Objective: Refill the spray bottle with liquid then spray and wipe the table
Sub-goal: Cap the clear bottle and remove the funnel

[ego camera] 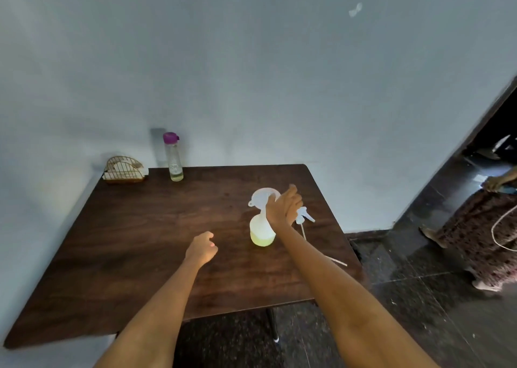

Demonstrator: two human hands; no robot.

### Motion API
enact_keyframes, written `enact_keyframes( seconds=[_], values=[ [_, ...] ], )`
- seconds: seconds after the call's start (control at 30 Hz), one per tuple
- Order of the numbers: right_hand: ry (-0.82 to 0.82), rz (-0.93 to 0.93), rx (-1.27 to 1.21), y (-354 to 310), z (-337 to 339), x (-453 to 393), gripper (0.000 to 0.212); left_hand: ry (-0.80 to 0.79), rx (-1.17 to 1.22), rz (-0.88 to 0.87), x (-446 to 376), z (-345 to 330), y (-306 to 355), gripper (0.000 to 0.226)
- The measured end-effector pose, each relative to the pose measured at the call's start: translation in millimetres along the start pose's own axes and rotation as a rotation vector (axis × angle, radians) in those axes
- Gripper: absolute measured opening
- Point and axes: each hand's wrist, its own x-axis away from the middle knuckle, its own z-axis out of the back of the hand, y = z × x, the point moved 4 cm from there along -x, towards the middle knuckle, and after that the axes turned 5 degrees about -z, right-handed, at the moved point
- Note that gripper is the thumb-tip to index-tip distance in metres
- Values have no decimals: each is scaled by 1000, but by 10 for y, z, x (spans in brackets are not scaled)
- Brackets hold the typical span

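Head view: we note bottle (261, 232) on counter (140, 241), part-filled, funnel (263, 197) in neck. Right hand (284, 208) grips funnel; left hand (202, 246) loosely curled, empty. Sprayer (305, 216) off, beside bottle. Refitting, spraying, wiping remain.

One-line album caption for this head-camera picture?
Right hand grips the funnel in the spray bottle.
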Motion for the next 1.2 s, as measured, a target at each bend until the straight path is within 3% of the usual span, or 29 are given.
enact_keyframes(
  seconds=[0.1, 0.17, 0.4, 0.5, 0.63, 0.8, 0.9, 1.0, 1.07, 1.2],
  values=[
    [-207, -112, -85, 142, -91, -26, 38, -8, 16, -17, -5, -41, 81, 54],
    [-249, -89, -84, 132, -87, -69, 34, -12, 42, -10, -48, -48, 94, 55],
    [-215, -44, 80, 85, 40, -342, 32, -18, 187, 10, -313, 28, 168, 40],
    [-208, 73, 206, 34, 77, -442, 21, -18, 265, -13, -357, 78, 312, 29],
    [-180, 232, 114, -87, 60, -567, 25, -4, 354, -36, -458, 107, 559, 18],
    [-167, 134, 59, 19, 21, -635, 35, -18, 494, -80, -535, 54, 920, 32],
    [-474, 59, 24, 171, -69, -680, 53, -47, 600, -64, -569, 5, 1059, 41],
    [-855, -49, 31, 285, -96, -586, 51, -47, 636, -27, -625, -82, 1109, 33],
    [-908, -48, -28, 331, -110, -563, 48, -50, 582, -33, -660, -171, 1104, 27],
    [-834, -17, -125, 289, -98, -619, 39, -50, 408, -77, -673, -307, 1026, 34]
  ],
)
